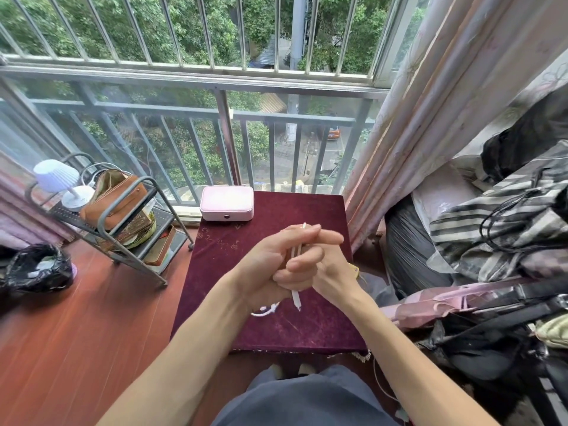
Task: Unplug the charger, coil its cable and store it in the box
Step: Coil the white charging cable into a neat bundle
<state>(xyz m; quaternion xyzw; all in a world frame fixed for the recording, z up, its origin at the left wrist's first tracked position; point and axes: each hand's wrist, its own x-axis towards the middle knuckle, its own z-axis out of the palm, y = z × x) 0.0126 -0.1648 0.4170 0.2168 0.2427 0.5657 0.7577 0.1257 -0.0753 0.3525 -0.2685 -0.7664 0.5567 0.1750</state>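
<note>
Your two hands meet above the middle of the table [319, 330], which is covered in dark red velvet. Both have hold of the white charger cable [296, 252], folded into a few straight strands that run near to far between your palms. Your left hand [261, 265] comes in from the left, its fingers reaching across the far side of the bundle and closing over it. Your right hand [327, 265] comes in from the right, its fingers curled round the strands on the near side, so the two sets of fingers overlap. A short bend of cable pokes out beyond your fingertips on the far side. On the near side a connector end hangs down below your hands, and a loop of the cable shows just under your left wrist, above the cloth. Whether the loop touches the table you cannot tell.

The pink box [226, 202] sits closed at the far left corner of the table, well apart from your hands.

Left of the table stands a metal rack [106, 224] carrying a small white lamp [57, 176] and a brown bag [118, 196]. A black plastic bag [37, 269] lies on the wooden floor at the far left. A pale curtain [430, 118] hangs to the right, with a heap of clothes and bags [507, 226] beside it.
</note>
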